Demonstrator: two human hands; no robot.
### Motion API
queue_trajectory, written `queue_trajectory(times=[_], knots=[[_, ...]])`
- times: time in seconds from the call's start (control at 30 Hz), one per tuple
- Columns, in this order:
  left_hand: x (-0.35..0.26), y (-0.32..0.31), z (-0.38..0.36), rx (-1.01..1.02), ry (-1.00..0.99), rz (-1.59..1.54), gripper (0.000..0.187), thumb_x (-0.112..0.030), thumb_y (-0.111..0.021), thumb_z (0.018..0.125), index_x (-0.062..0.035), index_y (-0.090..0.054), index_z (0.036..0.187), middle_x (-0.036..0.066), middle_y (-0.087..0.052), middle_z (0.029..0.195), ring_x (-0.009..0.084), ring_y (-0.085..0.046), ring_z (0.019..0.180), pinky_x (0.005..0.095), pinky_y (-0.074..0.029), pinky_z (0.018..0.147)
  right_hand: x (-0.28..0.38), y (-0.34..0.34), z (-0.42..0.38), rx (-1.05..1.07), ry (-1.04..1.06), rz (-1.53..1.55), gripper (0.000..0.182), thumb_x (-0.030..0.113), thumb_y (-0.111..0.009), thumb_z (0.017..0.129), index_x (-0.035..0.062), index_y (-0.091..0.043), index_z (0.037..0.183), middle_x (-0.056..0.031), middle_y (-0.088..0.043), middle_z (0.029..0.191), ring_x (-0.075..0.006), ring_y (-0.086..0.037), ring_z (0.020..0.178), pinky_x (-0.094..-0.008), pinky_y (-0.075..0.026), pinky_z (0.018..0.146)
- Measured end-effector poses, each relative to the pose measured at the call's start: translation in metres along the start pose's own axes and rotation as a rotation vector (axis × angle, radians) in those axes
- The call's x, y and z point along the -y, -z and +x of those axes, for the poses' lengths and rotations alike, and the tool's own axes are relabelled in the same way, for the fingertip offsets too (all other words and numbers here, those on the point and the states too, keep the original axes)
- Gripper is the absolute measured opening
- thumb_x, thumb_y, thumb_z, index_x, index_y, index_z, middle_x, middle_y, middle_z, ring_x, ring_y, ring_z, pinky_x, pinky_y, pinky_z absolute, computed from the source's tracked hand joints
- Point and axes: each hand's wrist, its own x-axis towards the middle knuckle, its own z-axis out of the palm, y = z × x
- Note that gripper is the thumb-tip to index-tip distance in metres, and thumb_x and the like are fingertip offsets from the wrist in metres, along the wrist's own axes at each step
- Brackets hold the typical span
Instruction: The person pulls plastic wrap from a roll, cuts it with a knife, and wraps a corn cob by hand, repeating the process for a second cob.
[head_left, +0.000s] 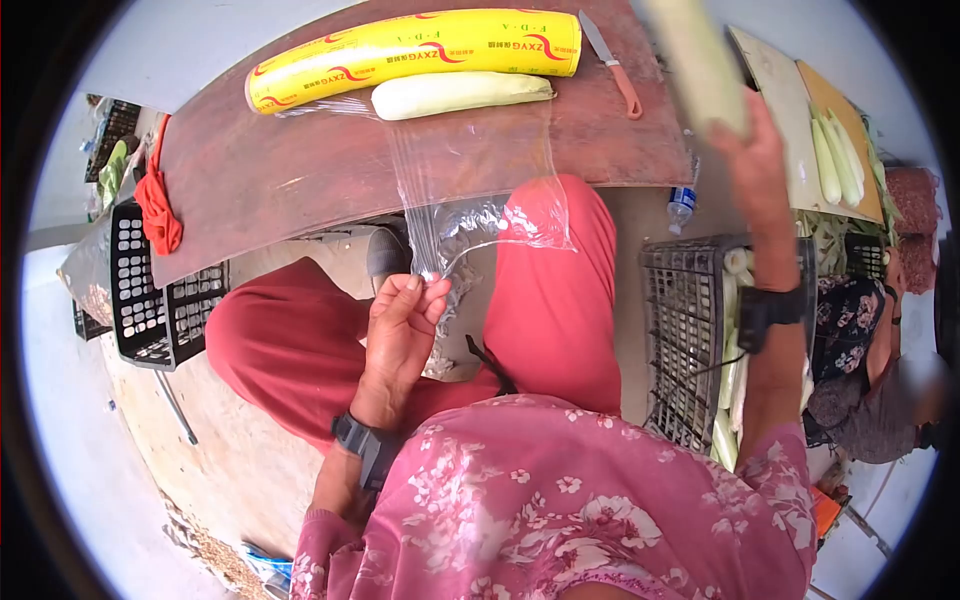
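Note:
My left hand (400, 315) is closed, pinching the gathered edge of a sheet of clear cling film (480, 160) and pulling it down past the table's front edge. The film stretches from beneath a big yellow cling film roll (415, 55). On the film, just in front of the roll, lies a long, pale-green, tapered vegetable (460, 95). Off to the right and raised, my right hand (755, 150) grips the lower end of another long pale vegetable (700, 65); both are blurred by motion, and the vegetable's top leaves the view.
A knife (612, 65) with a pink handle lies on the reddish table (290, 190). Right of my knee stands a black crate (685, 340) of pale vegetables, with a water bottle (682, 208) beyond. Another black crate (140, 290) is at left. A person (860, 370) sits at far right.

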Motion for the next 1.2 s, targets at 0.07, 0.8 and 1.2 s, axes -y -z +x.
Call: queue_trajectory(times=[0.07, 0.8, 1.2], knots=[[0.001, 0.0, 0.001, 0.012, -0.011, -0.022, 0.005, -0.009, -0.052, 0.092, -0.0041, -0.053, 0.09, 0.013, -0.064, 0.097, 0.0227, -0.065, 0.09, 0.0284, -0.054, 0.074, 0.05, -0.057, -0.009, 0.167, 0.044, 0.112, 0.048, 0.017, -0.066, 0.079, -0.0016, -0.047, 0.118, -0.0132, -0.06, 0.103, -0.0208, -0.058, 0.093, -0.0321, -0.046, 0.081], [0.0, 0.011, -0.002, -0.161, -0.066, -0.076, 0.007, -0.008, -0.048, 0.094, -0.0012, -0.049, 0.092, 0.015, -0.061, 0.097, 0.0259, -0.065, 0.089, 0.03, -0.054, 0.074, 0.061, -0.132, -0.017, 0.842, 0.258, -0.233, 0.042, 0.004, -0.063, 0.075, 0.0053, -0.045, 0.114, -0.0137, -0.049, 0.105, -0.0311, -0.051, 0.1, -0.036, -0.042, 0.084], [-0.012, 0.003, -0.006, -0.179, -0.06, -0.032, 0.006, -0.009, -0.047, 0.094, -0.0041, -0.048, 0.093, 0.01, -0.061, 0.091, 0.0194, -0.063, 0.077, 0.0269, -0.05, 0.06, 0.071, -0.124, -0.018, 0.918, 0.212, -0.365, 0.043, 0.01, -0.064, 0.075, 0.005, -0.045, 0.113, -0.0137, -0.049, 0.104, -0.0296, -0.052, 0.1, -0.0355, -0.041, 0.084]])
